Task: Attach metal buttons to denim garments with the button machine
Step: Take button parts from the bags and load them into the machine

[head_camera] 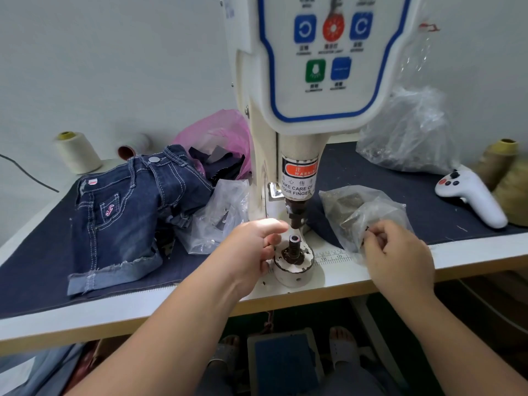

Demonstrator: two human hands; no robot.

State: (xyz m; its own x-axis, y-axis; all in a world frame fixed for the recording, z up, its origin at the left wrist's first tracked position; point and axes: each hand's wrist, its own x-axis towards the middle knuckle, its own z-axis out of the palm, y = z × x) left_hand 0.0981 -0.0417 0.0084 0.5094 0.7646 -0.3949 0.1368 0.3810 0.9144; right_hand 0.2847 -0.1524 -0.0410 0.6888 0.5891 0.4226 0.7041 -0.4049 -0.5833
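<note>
White table (400,261), machine (297,172) centre: left hand (251,250) loosely curled, empty, beside die (294,247); right hand (397,252) pinching into button bag (363,210); buttons probably small, hard, slippery, best pinched by rim; soft shorts (123,212) far left.

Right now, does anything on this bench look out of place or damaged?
One thing: a white game-style controller lies on the dark cloth at the right, odd beside a button machine. The machine's round lower base has chipped, worn paint. The denim shorts lie crumpled at the left, not spilled.
</note>
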